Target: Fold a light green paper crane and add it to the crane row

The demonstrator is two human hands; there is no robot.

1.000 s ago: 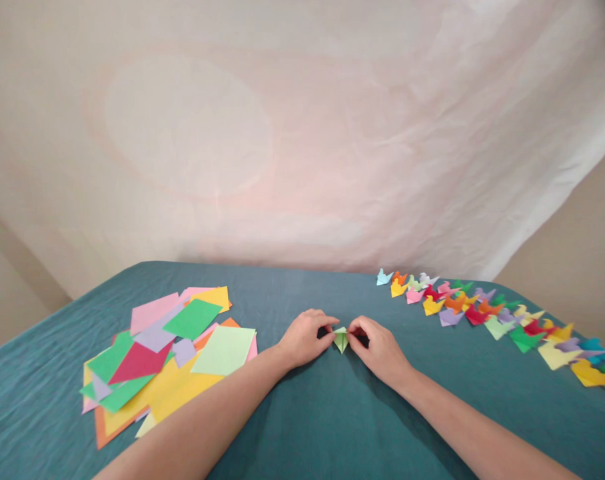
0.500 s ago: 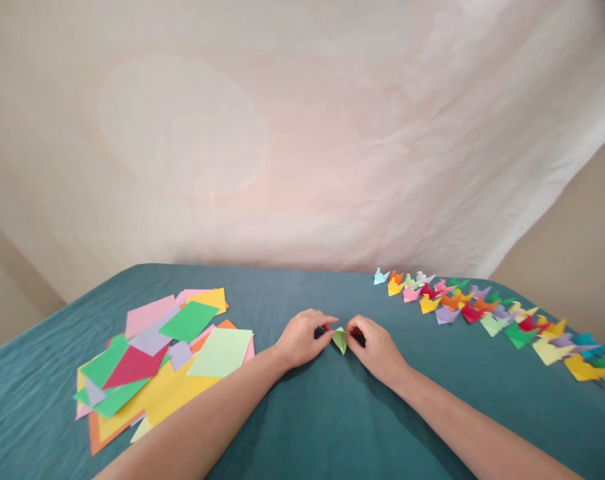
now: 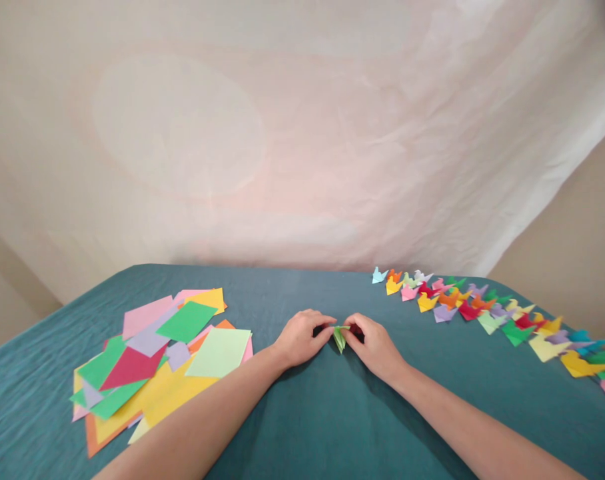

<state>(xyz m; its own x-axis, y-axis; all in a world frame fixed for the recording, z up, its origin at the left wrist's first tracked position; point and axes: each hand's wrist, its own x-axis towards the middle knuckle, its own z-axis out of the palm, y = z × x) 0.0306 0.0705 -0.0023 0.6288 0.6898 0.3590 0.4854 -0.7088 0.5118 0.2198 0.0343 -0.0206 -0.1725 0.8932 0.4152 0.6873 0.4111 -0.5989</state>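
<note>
light-green paper fold (image 3: 339,339): head view, the only one; small and narrow, between the two hands near the middle of the tabletop (image 3: 302,413), point turned toward the near side; whether its tip touches the teal cloth (image 3: 292,293) can't be made out.
left hand (image 3: 302,339): thumb and forefinger nearly together, pinching the upper left side of the fold; the remaining fingers curve behind them.
right hand (image 3: 376,343): thumb and forefinger drawn in close on the upper right side of the same fold, the other fingers curled under.
step in hand: looks like fine shaping, the flaps being parted or creased from both sides; the fold has none of the head-and-tail outline of the finished birds.
next move: calls, i would judge, for light, matched fingertip pressure, one side held steady while the other draws a flap along its crease; a hard tug could tear so small a piece.
origami birds (image 3: 546,348): many colours, lined up slantwise on the right, well apart from the fold, a light-blue bird (image 3: 378,275) at the far end.
loose paper sheets (image 3: 187,322): overlapping pile on the left, a pale-green sheet (image 3: 220,353) on top near the left forearm (image 3: 222,413).
</note>
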